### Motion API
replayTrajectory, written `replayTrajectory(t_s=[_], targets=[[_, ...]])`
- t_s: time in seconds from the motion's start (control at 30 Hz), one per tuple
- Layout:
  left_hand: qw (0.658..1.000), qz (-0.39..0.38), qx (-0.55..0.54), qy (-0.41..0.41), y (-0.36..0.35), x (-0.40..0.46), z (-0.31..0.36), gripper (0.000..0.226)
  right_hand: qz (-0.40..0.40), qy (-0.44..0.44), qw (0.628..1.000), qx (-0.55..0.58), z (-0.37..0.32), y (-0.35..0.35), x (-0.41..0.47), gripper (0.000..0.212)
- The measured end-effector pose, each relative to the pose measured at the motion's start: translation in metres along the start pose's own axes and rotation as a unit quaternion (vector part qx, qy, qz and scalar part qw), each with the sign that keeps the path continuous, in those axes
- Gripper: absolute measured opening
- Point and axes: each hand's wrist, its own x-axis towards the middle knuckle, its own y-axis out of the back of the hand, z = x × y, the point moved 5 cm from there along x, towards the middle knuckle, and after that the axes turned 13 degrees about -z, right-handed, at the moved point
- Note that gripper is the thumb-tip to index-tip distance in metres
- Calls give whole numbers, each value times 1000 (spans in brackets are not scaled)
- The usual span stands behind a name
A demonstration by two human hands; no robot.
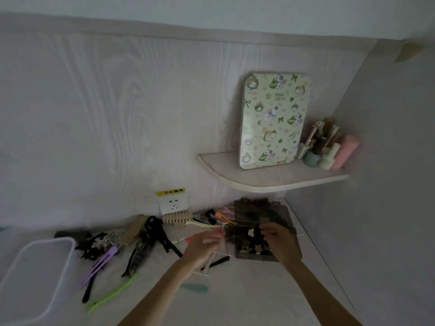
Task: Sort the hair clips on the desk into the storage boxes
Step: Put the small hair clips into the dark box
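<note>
A dark see-through storage box (244,254) lies at the right of the desk with its lid (259,208) open against the wall; small flower clips (251,231) sit inside. My left hand (203,247) hovers at the box's left edge, fingers curled round long pale clips (206,267) that stick out below it. My right hand (281,243) lies over the box's right side with bent fingers; blur hides whether it grips anything. Several loose clips lie to the left: purple (101,264), green (113,294), black (162,238).
A clear lidless plastic box (35,278) stands at the desk's left edge. A beige claw clip (176,217) and orange and pink clips (223,215) lie by the wall socket (173,203). A corner shelf (270,180) overhangs the dark box. A teal clip (195,288) lies near my left forearm.
</note>
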Motion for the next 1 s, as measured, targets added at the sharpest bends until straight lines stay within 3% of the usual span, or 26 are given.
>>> replayTrajectory(t_s=[0.1,0.13,0.23,0.33,0.43,0.47,0.53,0.63,0.77,0.9,1.0], targets=[[988,69,137,-27,59,-39,-13,15,-31,65,997,-40,-40,-53,10,17],[966,122,228,-29,80,-55,-18,16,-48,95,994,-33,-54,-74,13,17],[852,279,441,-39,139,-104,-35,30,-136,155,978,-26,-92,-151,20,21],[781,342,522,-18,179,-146,-48,40,-196,203,952,-123,-121,-229,18,22],[747,347,563,62,212,-175,-72,64,-243,313,881,-258,-144,-300,5,32],[741,340,574,78,219,-179,-81,65,-254,348,850,-302,-148,-318,2,38],[740,331,577,104,229,-193,-92,42,-270,387,801,-367,-151,-354,-3,53],[766,334,531,140,241,-201,-99,47,-285,371,751,-466,-144,-382,3,61],[803,325,471,165,243,-190,-100,62,-267,397,765,-431,-140,-376,8,44],[787,351,476,178,249,-189,-89,73,-277,393,762,-433,-135,-360,7,33],[765,369,523,71,242,-187,-78,73,-312,366,758,-440,-129,-353,6,33]])
